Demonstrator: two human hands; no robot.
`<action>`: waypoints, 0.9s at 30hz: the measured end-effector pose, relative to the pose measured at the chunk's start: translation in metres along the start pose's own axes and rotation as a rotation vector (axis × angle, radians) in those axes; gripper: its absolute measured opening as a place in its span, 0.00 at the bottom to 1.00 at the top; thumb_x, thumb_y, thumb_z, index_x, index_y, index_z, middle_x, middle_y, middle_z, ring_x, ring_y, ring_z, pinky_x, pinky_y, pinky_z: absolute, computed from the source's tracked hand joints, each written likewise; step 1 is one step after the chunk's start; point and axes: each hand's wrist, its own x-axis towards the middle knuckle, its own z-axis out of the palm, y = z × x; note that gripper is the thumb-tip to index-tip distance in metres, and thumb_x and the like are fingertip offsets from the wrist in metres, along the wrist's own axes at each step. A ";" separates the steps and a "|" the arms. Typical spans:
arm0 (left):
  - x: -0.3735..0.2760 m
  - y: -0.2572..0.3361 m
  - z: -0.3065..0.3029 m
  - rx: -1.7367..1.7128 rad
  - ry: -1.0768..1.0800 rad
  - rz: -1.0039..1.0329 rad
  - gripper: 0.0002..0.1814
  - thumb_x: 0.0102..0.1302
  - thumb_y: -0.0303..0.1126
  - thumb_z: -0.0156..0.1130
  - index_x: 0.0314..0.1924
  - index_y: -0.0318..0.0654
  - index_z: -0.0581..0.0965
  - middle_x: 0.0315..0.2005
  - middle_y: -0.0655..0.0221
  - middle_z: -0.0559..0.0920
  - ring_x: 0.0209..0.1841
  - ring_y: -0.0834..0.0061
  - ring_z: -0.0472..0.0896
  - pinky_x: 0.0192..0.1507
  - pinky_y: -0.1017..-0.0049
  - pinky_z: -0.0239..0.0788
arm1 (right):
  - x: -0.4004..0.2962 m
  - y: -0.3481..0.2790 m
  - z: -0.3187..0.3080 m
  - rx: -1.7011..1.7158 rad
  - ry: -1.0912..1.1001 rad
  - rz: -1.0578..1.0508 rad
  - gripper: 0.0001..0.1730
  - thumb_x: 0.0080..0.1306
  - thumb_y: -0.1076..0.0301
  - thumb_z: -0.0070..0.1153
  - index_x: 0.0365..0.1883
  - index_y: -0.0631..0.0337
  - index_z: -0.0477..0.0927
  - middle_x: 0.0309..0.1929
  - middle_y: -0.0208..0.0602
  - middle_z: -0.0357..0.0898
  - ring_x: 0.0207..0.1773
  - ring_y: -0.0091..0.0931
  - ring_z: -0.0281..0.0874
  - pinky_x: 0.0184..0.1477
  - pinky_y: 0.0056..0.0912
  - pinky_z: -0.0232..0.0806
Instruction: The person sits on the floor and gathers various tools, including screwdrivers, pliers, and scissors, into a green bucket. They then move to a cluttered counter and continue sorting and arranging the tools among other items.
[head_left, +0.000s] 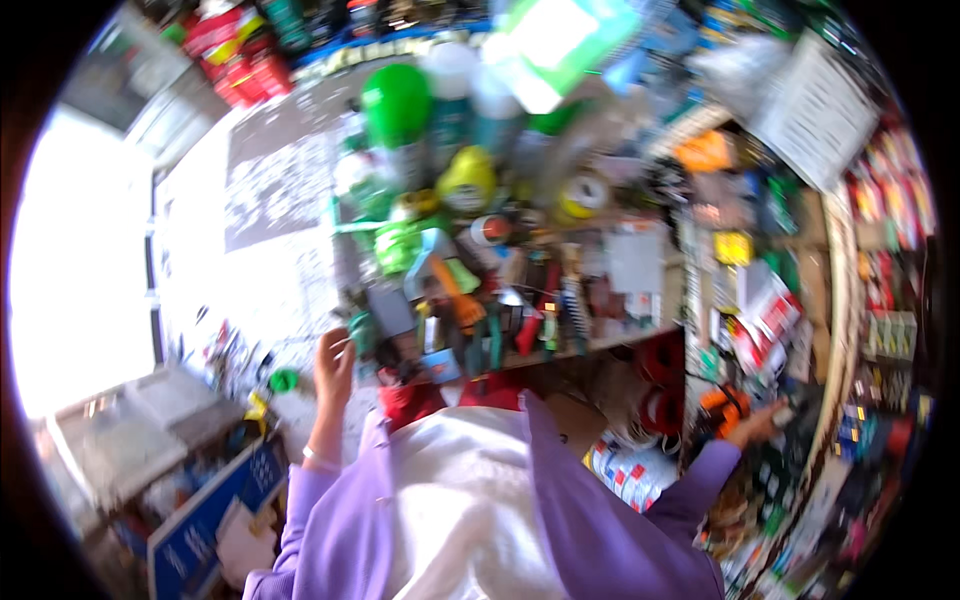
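Note:
My left hand (334, 363) is raised at the near left end of the crowded workbench, close to a dark green rounded item (363, 334); blur hides whether it touches that item. Far out to the right, my right hand (759, 424) reaches over the side shelf beside an orange and black item (724, 411). Something small and pale may be at its fingertips, but this is too blurred to tell. Between the hands, an orange-handled tool (454, 294), several hand tools and a light blue packet (441, 366) lie on the bench.
Green-capped (397, 105) and yellow-topped (466, 180) containers stand along the bench's far side, near a yellow tape roll (583, 196). Packed shelving with a pale curved edge (841, 300) runs down the right. At lower left are a blue sign board (217, 517) and a glass-topped case (120, 442).

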 end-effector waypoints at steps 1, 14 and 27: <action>-0.005 -0.005 -0.002 0.053 0.053 -0.035 0.16 0.62 0.25 0.57 0.50 0.34 0.69 0.44 0.66 0.75 0.45 0.74 0.75 0.42 0.76 0.69 | -0.023 -0.002 0.006 0.029 0.007 -0.057 0.27 0.55 0.58 0.63 0.46 0.70 0.74 0.42 0.49 0.78 0.38 0.37 0.78 0.41 0.36 0.71; -0.019 -0.044 0.045 0.496 0.143 0.023 0.30 0.51 0.27 0.61 0.55 0.43 0.64 0.50 0.46 0.69 0.54 0.48 0.66 0.54 0.60 0.60 | -0.492 -0.077 -0.091 0.368 -2.217 -1.230 0.24 0.48 0.67 0.63 0.44 0.55 0.71 0.44 0.45 0.69 0.30 0.40 0.77 0.32 0.39 0.71; -0.073 0.029 0.002 -0.219 -0.153 -0.061 0.37 0.52 0.30 0.67 0.59 0.37 0.57 0.49 0.60 0.66 0.50 0.68 0.69 0.51 0.73 0.64 | -0.476 -0.142 -0.114 0.528 -2.145 -0.899 0.23 0.48 0.71 0.63 0.44 0.52 0.71 0.42 0.36 0.68 0.36 0.38 0.75 0.33 0.38 0.70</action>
